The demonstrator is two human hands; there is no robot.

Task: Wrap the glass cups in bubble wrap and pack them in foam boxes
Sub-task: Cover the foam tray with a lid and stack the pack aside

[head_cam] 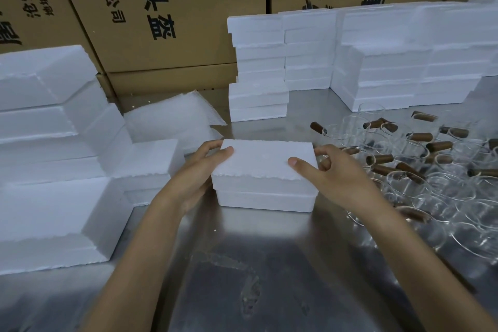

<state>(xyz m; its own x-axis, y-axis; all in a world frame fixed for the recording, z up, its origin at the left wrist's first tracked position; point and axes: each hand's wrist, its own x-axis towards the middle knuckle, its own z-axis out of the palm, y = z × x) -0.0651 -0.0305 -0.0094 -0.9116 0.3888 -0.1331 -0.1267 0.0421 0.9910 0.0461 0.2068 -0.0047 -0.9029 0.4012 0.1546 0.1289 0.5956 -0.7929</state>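
Now both hands grasp closed foam box (262,170): left hand (200,170) at left end, right hand (332,172) at right end. Glass cups (431,170) right of box, bubble wrap (172,121) behind-left.

bare table (256,264) in front, foam stacks (54,143) left, glass cups (431,170) right

The surface (256,264) is brushed metal, shiny and smudged. The foam box (262,170) is matt white polystyrene, grainy, with ragged lid edges. The cups (444,191) are clear glossy glass with brown, wood-looking handles. The bubble wrap (172,118) is translucent plastic. The cartons (161,8) are matt brown cardboard.
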